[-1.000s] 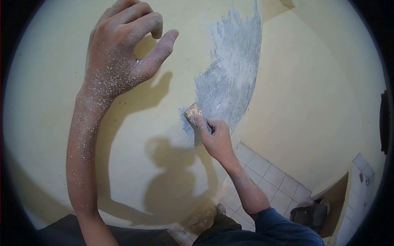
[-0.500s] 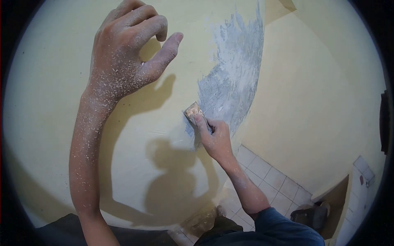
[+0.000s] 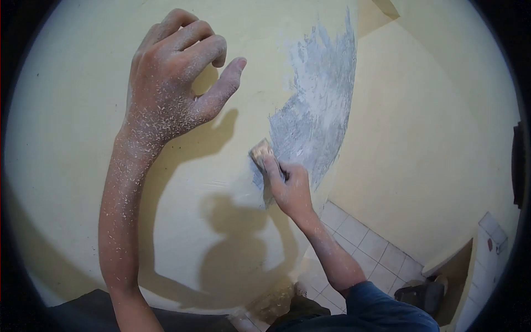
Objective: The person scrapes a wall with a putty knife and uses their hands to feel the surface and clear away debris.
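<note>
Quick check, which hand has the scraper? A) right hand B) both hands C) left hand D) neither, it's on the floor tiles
A: the right hand grips the scraper against the wall at the lower edge of the grey scraped patch, while the left hand rests empty higher up on it.

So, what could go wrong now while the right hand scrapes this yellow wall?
The scraper in the right hand sits at the edge of the grey scraped patch; tilted, its corner may gouge the yellow wall.
Loose paint flakes cover the left hand, raised at the wall; such dust could reach eyes or lungs.
Flakes may land on the tiled floor below and make it slippery.
</note>
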`<state>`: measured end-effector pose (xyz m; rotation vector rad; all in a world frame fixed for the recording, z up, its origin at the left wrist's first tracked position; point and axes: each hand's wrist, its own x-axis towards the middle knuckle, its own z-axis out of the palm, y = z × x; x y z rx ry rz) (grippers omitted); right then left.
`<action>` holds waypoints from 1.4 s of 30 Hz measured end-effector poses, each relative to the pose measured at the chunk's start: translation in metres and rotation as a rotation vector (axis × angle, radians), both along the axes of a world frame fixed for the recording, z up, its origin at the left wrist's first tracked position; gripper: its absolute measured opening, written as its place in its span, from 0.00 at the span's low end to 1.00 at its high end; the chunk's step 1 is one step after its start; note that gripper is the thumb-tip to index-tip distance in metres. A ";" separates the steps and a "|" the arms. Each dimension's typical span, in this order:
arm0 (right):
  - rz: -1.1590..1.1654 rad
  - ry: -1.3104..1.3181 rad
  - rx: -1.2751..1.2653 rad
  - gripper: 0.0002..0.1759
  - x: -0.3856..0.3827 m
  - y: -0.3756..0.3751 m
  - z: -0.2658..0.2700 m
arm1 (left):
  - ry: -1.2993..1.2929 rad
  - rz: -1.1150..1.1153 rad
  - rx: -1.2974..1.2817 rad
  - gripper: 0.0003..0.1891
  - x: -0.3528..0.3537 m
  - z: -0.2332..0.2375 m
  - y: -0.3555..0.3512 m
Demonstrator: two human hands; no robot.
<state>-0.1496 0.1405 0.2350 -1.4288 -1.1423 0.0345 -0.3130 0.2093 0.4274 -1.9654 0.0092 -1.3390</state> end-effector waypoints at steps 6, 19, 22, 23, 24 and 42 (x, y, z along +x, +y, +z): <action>0.006 0.050 -0.015 0.26 -0.001 0.002 -0.016 | -0.047 0.078 -0.006 0.08 0.005 0.000 -0.004; 0.243 0.443 -0.586 0.22 0.071 -0.103 -0.244 | 0.161 0.648 -0.387 0.40 0.041 -0.172 -0.018; 0.323 0.769 -0.555 0.15 0.101 -0.126 -0.235 | 1.004 0.536 -0.535 0.26 0.041 -0.338 -0.011; 0.338 0.819 -0.509 0.15 0.112 -0.127 -0.233 | 1.191 0.354 -0.804 0.23 0.034 -0.380 -0.015; 0.335 0.807 -0.446 0.14 0.118 -0.128 -0.227 | 1.178 0.232 -1.061 0.23 0.028 -0.402 -0.024; 1.084 0.617 -0.409 0.13 0.052 -0.077 -0.133 | -0.947 -0.290 -1.717 0.15 0.101 -0.274 -0.083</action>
